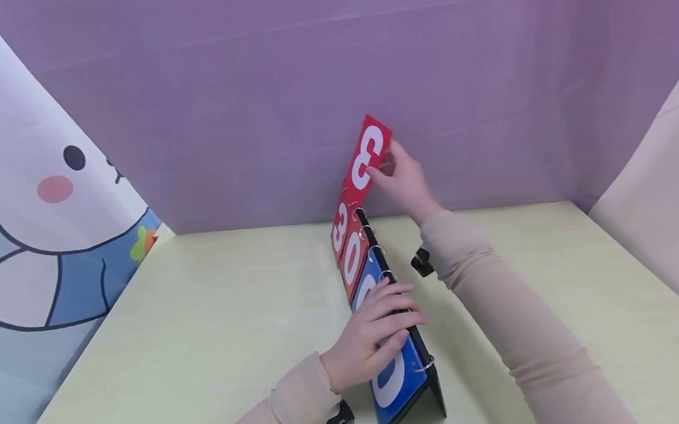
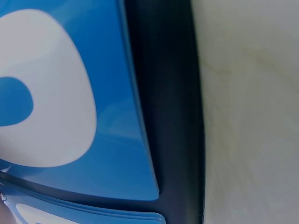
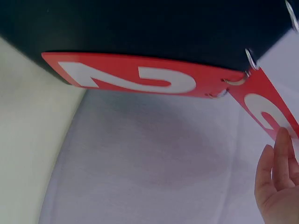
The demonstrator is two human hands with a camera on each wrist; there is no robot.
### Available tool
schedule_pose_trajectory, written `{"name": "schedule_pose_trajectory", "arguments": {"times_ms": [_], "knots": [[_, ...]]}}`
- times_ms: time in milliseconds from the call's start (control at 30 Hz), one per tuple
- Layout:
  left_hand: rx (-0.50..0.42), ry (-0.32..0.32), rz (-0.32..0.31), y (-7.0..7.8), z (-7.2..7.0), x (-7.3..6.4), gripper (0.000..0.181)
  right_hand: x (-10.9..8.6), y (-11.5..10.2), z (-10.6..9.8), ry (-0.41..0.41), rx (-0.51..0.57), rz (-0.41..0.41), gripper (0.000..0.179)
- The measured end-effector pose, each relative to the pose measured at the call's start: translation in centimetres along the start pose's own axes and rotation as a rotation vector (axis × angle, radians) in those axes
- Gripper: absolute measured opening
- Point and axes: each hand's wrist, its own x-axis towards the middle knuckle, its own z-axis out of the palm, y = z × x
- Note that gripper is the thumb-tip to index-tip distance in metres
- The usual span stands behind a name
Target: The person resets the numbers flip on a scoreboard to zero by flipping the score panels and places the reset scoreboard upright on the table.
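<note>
A tabletop flip scoreboard (image 1: 436, 389) with a black tent-shaped stand and ring-bound number cards stands on the table. My right hand (image 1: 403, 176) pinches a red number card (image 1: 365, 151) by its side edge, thumb on the face showing a white 3. That card is lifted above the far end of the stand. Below it hang red cards with 3 and 0 (image 1: 351, 257). My left hand (image 1: 372, 338) holds the scoreboard over its top ridge, partly covering the blue cards (image 1: 412, 364). In the right wrist view, another red card (image 3: 131, 74) with a 2 hangs behind the stand.
The pale table (image 1: 234, 311) reaches back to a purple cloth backdrop (image 1: 306, 76). A cartoon-print cloth (image 1: 25, 194) hangs at the left, a pale cloth (image 1: 667, 169) at the right. Metal rings (image 1: 424, 365) line the stand's ridge.
</note>
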Motion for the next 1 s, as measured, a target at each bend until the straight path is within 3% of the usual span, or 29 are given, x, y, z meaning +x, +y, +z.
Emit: {"name": "schedule_pose_trajectory", "arguments": {"times_ms": [300, 500, 733, 1000], "knots": [[-0.001, 0.005, 0.009, 0.0, 0.1, 0.1, 0.037, -0.6, 0.8, 1.9, -0.194, -0.059, -0.075, 0.062], [0.002, 0.004, 0.011, 0.1, 0.1, 0.2, 0.037, -0.5, 0.7, 2.8, -0.232, -0.135, -0.089, 0.05], [0.006, 0.0, 0.006, 0.1, 0.0, 0.2, 0.038, 0.3, 0.1, 3.2, -0.206, -0.376, -0.229, 0.031], [-0.014, -0.015, -0.016, 0.2, 0.0, 0.1, 0.038, 0.0, -0.2, 3.8, -0.284, -0.587, -0.289, 0.019]]}}
